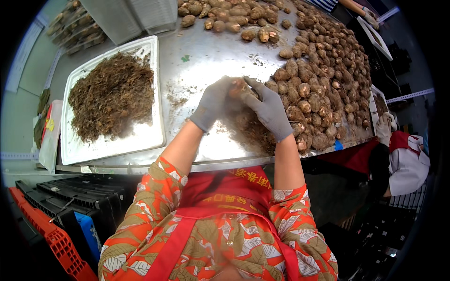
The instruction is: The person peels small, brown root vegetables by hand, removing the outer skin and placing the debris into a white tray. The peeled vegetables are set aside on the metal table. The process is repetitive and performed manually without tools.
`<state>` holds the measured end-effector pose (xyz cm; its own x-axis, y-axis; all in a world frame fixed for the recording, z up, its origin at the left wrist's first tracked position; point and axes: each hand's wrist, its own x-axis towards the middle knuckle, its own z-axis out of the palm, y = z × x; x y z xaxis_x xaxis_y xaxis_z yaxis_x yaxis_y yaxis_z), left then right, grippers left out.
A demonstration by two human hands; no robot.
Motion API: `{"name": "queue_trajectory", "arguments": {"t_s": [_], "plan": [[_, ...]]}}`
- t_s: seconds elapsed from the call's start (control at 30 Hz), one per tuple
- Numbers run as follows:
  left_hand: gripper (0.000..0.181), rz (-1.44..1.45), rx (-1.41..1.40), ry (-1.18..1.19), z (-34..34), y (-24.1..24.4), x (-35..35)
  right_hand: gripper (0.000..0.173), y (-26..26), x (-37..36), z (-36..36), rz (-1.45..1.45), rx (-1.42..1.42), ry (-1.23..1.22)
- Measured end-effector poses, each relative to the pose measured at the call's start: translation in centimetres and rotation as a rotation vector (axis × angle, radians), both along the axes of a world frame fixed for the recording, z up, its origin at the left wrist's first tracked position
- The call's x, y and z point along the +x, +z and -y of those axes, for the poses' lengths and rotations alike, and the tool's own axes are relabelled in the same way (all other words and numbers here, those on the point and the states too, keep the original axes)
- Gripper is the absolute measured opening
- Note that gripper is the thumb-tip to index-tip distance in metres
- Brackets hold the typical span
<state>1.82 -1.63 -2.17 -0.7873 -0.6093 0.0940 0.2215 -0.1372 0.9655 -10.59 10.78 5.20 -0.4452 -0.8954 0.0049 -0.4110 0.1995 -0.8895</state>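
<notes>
Both my hands wear grey gloves and meet over the metal table. My left hand is closed around a brown taro corm, blurred and partly hidden by the fingers. My right hand touches the corm from the other side, with thumb and fingers curved at its end; whether it grips the corm is unclear. Below the hands lies a loose heap of brown fibrous peelings. A large pile of taro corms rises beside my right hand.
A white foam tray holding brown fibres stands at the left. Grey bins are behind it, and more corms lie at the back. Co-workers' gloved hands show at the right and upper right. Black crates stand below the table.
</notes>
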Motion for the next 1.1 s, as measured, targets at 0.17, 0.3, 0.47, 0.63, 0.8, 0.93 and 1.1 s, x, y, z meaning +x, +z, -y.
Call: {"name": "queue_trajectory", "arguments": {"t_s": [0.17, 0.3, 0.47, 0.63, 0.8, 0.93, 1.1], "plan": [[0.029, 0.01, 0.142, 0.033, -0.6, 1.4, -0.1, 0.057, -0.5, 0.4, -0.1, -0.016, 0.003, -0.055], [0.038, -0.021, 0.185, -0.144, -0.8, 2.3, -0.1, 0.055, -1.4, 0.8, -0.2, -0.032, 0.004, -0.055], [0.059, -0.129, 0.454, -0.263, -1.0, 3.1, 1.1, 0.055, -1.3, 2.0, -0.1, -0.175, 0.017, -0.145], [0.065, -0.215, 0.47, -0.312, -0.1, 1.4, 1.0, 0.058, -1.9, 2.2, -0.1, -0.235, 0.0, -0.164], [0.051, -0.2, 0.489, -0.338, 0.4, 0.9, 1.3, 0.059, -1.8, 1.9, -0.5, -0.107, -0.011, -0.163], [0.048, -0.137, 0.539, -0.308, 0.3, 1.6, 1.4, 0.058, -2.0, 1.3, -1.0, -0.02, -0.039, -0.146], [0.034, 0.032, 0.333, -0.104, -0.4, 2.9, 1.0, 0.057, -1.4, 1.0, -1.4, 0.055, -0.078, -0.155]]}}
